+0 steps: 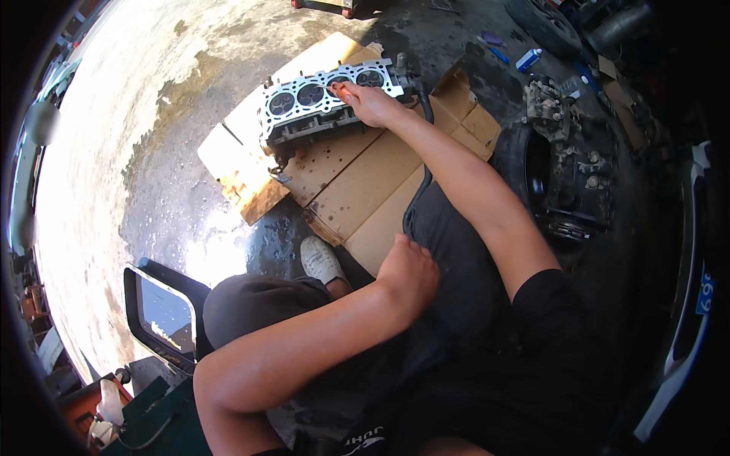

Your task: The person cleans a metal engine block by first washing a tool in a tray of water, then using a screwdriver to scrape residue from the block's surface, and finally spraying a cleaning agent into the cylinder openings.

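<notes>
A cylinder head [300, 114] lies with its bright flat face up, its round combustion chambers showing, on flattened cardboard [353, 182]. My right hand [371, 105] reaches over it, closed on a small orange tool [346, 93] whose working end is too small to make out. The tool is at the face, between the two right-hand chambers. My left hand [411, 273] is curled by my dark trouser leg, its fingertips turned away. A black hose [426, 178] runs from beside the cylinder head's right end down to just above it; whether my fingers hold it is hidden.
Oil stains mark the cardboard. A dark rectangular frame with a reflective surface [163, 315] stands at left. At right are a tyre [521, 163], greasy engine parts [547, 106] and a blue-white can [528, 59]. A vehicle bumper [688, 304] lines the right edge.
</notes>
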{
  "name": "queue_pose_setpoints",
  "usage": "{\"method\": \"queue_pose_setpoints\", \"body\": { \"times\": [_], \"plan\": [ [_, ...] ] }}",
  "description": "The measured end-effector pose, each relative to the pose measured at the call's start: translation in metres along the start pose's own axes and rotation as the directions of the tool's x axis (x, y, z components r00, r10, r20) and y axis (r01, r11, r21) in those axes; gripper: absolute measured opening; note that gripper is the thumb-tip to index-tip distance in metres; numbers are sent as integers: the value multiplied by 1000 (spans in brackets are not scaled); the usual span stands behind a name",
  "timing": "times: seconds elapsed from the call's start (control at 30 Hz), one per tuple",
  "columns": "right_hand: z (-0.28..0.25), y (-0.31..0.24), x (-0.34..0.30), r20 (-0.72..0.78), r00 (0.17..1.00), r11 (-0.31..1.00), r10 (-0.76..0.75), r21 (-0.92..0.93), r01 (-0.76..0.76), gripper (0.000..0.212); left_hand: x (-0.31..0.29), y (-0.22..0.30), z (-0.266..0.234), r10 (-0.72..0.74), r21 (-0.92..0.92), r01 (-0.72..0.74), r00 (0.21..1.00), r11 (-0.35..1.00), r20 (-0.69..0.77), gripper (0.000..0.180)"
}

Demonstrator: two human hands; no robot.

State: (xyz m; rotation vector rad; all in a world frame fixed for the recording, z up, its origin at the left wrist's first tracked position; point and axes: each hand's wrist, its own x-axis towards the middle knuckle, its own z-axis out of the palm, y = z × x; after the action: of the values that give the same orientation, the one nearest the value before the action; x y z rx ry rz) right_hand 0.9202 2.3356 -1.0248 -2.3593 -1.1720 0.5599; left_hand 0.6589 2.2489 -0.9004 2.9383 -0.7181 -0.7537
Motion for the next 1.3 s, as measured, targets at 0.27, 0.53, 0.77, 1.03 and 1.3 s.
{"method": "queue_pose_setpoints", "body": {
  "times": [0.27, 0.53, 0.77, 1.03, 1.3],
  "plan": [
    [2, 18, 16, -53, 999, 991, -14, -130, 7, 47, 2, 1, -6, -7, -12, 7, 1000, 1000, -15, 27],
    [-3, 12, 14, -35, 998, 998, -47, -52, 45, 44, 0, -5, -4, 0, 3, 0, 1000, 1000, -2, 26],
    [17, 32, 2, -177, 984, 998, -35, -62, 24, 44, 0, -4, -5, 3, -17, -3, 999, 1000, -48, 25],
    [23, 2, -32, -122, 992, 968, -42, -249, 10, 48, -1, -6, 1, -9, -19, 8, 1000, 1000, -22, 25],
    [45, -1, -29, -95, 993, 941, -74, -335, 38, 52, 0, -7, -2, -29, -41, 29, 1000, 999, 4, 26]
  ]
}}
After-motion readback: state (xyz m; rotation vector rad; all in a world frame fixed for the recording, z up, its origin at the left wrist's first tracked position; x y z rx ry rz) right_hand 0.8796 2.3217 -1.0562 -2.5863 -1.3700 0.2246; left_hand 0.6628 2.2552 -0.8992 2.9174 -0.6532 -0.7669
